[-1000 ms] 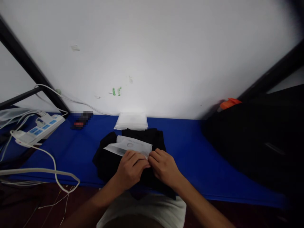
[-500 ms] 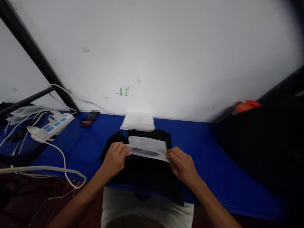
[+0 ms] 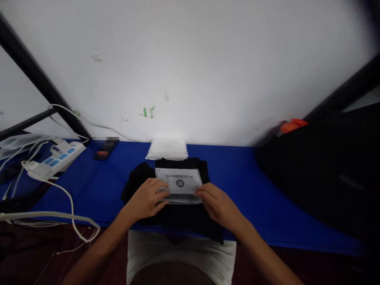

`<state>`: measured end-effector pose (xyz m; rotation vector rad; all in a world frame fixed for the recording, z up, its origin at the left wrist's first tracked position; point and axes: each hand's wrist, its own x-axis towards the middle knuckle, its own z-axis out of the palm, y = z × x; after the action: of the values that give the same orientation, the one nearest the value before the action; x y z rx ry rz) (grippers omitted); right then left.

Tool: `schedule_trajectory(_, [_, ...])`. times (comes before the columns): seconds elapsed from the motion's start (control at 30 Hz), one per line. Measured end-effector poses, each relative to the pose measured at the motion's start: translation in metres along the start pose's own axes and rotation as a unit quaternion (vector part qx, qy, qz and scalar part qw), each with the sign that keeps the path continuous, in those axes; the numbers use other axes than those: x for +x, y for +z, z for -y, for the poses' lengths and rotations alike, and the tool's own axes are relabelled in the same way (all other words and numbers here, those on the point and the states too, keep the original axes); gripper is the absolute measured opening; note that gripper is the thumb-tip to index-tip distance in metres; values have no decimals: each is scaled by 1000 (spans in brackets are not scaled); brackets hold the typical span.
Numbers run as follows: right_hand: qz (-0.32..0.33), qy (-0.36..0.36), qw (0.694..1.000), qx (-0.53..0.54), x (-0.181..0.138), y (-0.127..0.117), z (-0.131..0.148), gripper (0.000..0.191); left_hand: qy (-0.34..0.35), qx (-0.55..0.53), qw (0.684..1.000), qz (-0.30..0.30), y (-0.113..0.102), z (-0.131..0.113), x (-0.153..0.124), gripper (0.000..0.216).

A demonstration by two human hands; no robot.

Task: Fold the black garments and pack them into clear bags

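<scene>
A translucent plastic bag (image 3: 187, 176), printed ROCKBROS with a round logo, lies flat on a folded black garment (image 3: 190, 217). The lettering appears upside down from my side. My left hand (image 3: 151, 198) rests on the bag's left edge with its fingers spread. At the right edge, my right hand (image 3: 215, 202) has its fingers together, closed over the bag's border; its thumb is hidden. Part of the black cloth bulges out to the left of the bag. Just behind the garment is a stack of similar translucent bags (image 3: 168, 148).
The blue table (image 3: 234, 178) meets a white wall (image 3: 208, 79). A white power strip (image 3: 57, 160) with cables stands at left, near a pixelated dark object (image 3: 107, 148). A large black pile (image 3: 320, 170) covers the right side, with an orange piece (image 3: 293, 125) behind it.
The bag, earlier tilted up and pinched by both hands, now lies flat with its print visible. My left fingers have opened and spread over it. The view has shifted slightly.
</scene>
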<state>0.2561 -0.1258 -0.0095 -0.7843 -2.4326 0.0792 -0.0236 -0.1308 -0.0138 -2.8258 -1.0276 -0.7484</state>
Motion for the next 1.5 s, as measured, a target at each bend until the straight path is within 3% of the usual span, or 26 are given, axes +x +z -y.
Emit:
schedule_trajectory(0.1, [2,-84,995,46,12,10,28,30,-15,-5,999,-32,1,3,8,11])
schedule_trajectory(0.17, [14,-88,996,20,20,23,39,38,-44,-14,995,-88,0,3,12,12])
schedule_trajectory(0.3, [76,74,992,-65,39,53,40,55,-63,-18,986,-152,-1,1,20,12])
schedule_trajectory(0.37, [131,130,978,-99,46,64,35,52,-63,-14,990,-128,1,1,22,11])
schedule_trajectory(0.47, [162,118,967,-155,50,70,25,41,-68,-17,997,-29,7,2,24,35])
schedule_trajectory(0.53, [126,65,975,-171,46,67,21,34,-69,-36,997,25,11,6,25,50])
schedule_trajectory(0.6, [50,-39,986,-151,39,58,19,25,-76,-66,994,31,12,12,27,51])
schedule_trajectory(0.67, [-48,-159,980,-112,32,45,21,24,-99,-89,991,-7,8,21,32,48])
schedule_trajectory(0.73, [-130,-234,961,-73,27,32,25,27,-123,-93,986,-64,3,33,41,45])
schedule_trajectory(0.8, [-173,-248,952,-44,26,21,28,31,-134,-76,982,-107,-2,48,54,43])
schedule_trajectory(0.87, [-184,-237,954,-21,27,17,28,36,-152,-39,982,-108,-2,66,70,43])
schedule_trajectory(0.97, [-170,-203,964,17,26,21,22,45,-194,9,979,-56,1,97,92,42])
schedule_trajectory(1.07, [-138,-159,977,8,21,29,11,35,-218,19,976,-5,6,116,102,43])
schedule_trajectory(1.13, [-114,-135,984,-30,16,33,4,25,-228,14,973,30,9,110,98,62])
schedule_trajectory(1.2, [-102,-123,985,-61,12,34,0,29,-210,-39,974,77,12,87,87,81])
schedule_trajectory(1.27, [-104,-128,984,-65,10,33,-1,32,-125,-190,964,141,17,53,72,96])
schedule_trajectory(1.33, [-104,-114,988,-32,11,30,1,28,-67,-303,933,182,21,20,59,117])
schedule_trajectory(1.4, [-95,-61,993,25,10,26,2,25,-91,-333,922,175,20,-3,49,113])
schedule_trajectory(1.5, [-81,13,995,59,2,20,-3,23,-172,-319,927,99,5,-8,36,94])
